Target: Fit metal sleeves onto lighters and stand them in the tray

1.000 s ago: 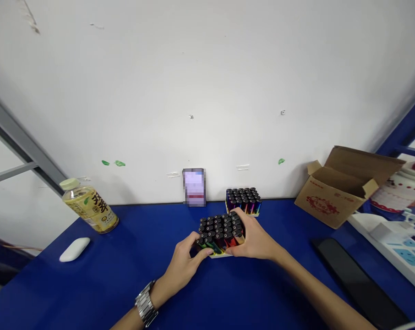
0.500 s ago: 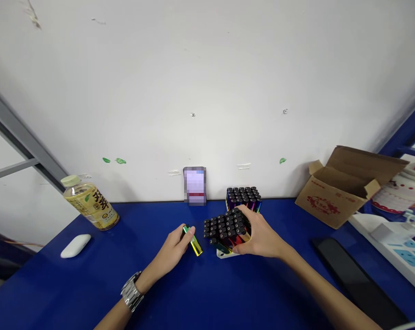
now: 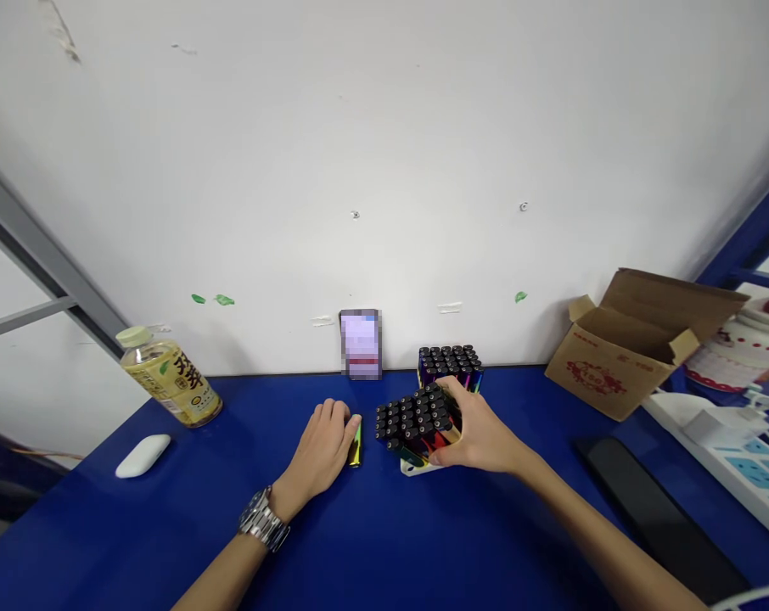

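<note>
My left hand, palm down above the blue table, has its fingers curled. Its thumb lies against the upper end of one shiny yellow-green lighter; the fingertips are partly hidden. To the right, my right hand is wrapped around a tight block of lighters with black tops and bright metallic bodies, tilted toward the left. A white tray with a hole in its tab shows beneath this block. Just behind it, a second block of black-topped lighters stands upright near the wall.
A phone leans on the wall. At left are a drink bottle and a white case. On the right stand an opened cardboard box, a dark flat object, a power strip and a white patterned container.
My left hand has turned palm down, and the single lighter has swung from a slant to nearly straight, pointing toward me. My right hand and its block have hardly moved.
</note>
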### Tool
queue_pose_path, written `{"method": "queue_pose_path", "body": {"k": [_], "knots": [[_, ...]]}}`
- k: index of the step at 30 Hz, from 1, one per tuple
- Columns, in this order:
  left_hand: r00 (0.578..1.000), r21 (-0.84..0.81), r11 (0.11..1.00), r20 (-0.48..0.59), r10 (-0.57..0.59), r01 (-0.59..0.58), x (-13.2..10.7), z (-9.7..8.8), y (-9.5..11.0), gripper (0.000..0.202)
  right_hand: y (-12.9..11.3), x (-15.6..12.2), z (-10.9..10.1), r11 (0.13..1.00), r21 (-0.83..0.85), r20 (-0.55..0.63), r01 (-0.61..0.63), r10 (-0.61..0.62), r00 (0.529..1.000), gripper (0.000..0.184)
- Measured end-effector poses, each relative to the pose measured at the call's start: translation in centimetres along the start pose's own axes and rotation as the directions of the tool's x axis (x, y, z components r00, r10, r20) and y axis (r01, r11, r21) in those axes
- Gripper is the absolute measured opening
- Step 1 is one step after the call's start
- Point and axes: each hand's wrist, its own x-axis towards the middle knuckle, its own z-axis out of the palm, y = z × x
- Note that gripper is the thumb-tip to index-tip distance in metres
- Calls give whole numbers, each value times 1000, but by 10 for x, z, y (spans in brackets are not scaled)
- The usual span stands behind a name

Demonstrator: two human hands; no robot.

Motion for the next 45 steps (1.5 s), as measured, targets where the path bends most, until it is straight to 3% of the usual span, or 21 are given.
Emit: {"method": "queue_pose_path", "body": {"k": [4, 8, 11, 15, 20, 23, 27, 29, 32, 35, 40, 45], "knots": [[998, -317, 947, -51, 38, -52, -4, -9, 12, 38, -3, 1, -2, 1000, -4, 6, 1, -1, 1000, 61], [974, -438, 878, 21, 226, -195, 1, -13, 39, 77, -12, 5, -5, 993, -119, 20, 10, -8, 1000, 58], [955, -452, 863, 77, 287, -224, 11, -14, 60, 94, -20, 9, -5, 972, -219, 56, 82, -71, 996, 54], [973, -491, 855, 57, 223, -168, 20, -14, 77, 75, -27, 12, -3, 941, -288, 86, 176, -158, 984, 48], [979, -564, 808, -5, 202, -170, 18, -11, 77, 57, -30, 11, -2, 942, -270, 101, 199, -178, 979, 49], [982, -572, 805, -12, 187, -161, 16, -6, 73, 54, -25, 10, -2, 950, -200, 84, 239, -226, 970, 56], [985, -589, 792, -51, 164, -162, 15, 3, 68, 51, -10, 6, 7, 976, -21, -47, 217, -218, 975, 82], [984, -607, 776, -85, 154, -174, 14, 9, 66, 50, -1, 2, 17, 969, 171, -95, 178, -163, 982, 91], [979, -626, 754, -153, 136, -202, 14, 15, 66, 48, 9, -5, 34, 858, 484, -118, 173, -132, 984, 90], [974, -642, 738, -205, 96, -208, 15, 19, 68, 45, 14, -8, 48, 786, 590, -138, 185, -127, 982, 81], [979, -779, 624, -170, -111, -64, 17, 18, 78, 44, 12, 1, 56, 810, 570, -168, 141, -53, 984, 75], [938, -876, 460, -28, -346, 144, 19, 15, 89, 43, -1, 14, 47, 909, 401, -106, -110, 166, 980, 78]]}}
